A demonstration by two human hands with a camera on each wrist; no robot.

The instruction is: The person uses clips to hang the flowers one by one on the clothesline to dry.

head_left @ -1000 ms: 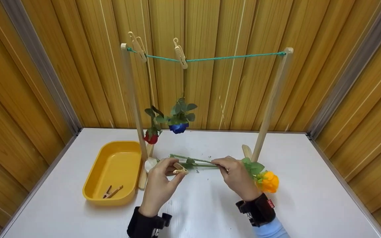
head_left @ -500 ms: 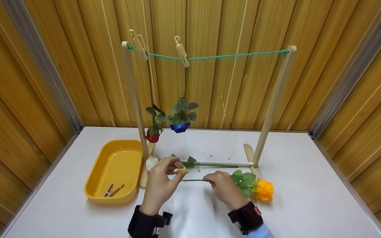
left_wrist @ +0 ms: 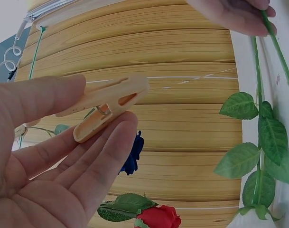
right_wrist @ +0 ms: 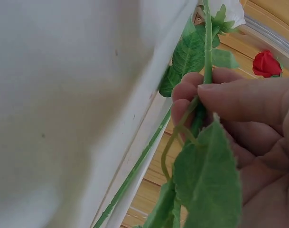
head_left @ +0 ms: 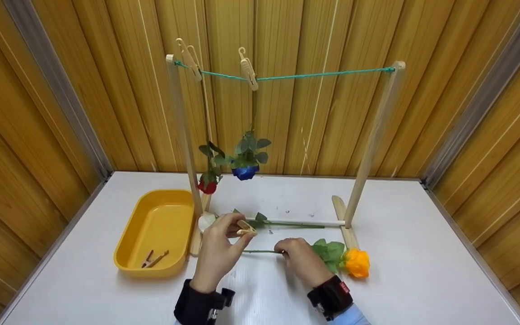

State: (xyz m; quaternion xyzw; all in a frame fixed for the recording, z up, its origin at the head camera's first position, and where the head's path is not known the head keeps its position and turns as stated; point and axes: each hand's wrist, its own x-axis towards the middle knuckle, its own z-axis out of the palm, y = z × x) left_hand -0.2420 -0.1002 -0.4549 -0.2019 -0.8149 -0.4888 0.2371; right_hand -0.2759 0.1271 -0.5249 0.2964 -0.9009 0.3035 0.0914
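My left hand pinches a beige clothespin between thumb and fingers; its two handle ends stand apart in the left wrist view. With thumb and fingers my right hand grips the green stem of an artificial orange rose, whose head points right, low over the table. The stem's other end reaches left behind my left hand. Behind both hands a white rose lies along the rack's lower bar, partly hidden by the left hand.
On a green cord between two wooden posts, clothespins hold a red rose and a blue rose head down. To the left sits a yellow tub with small brown clothespins inside. Wood-patterned walls enclose the white table.
My right hand has drawn the orange rose toward me and slightly left, away from the white rose's stem. The left hand keeps its place with the clothespin.
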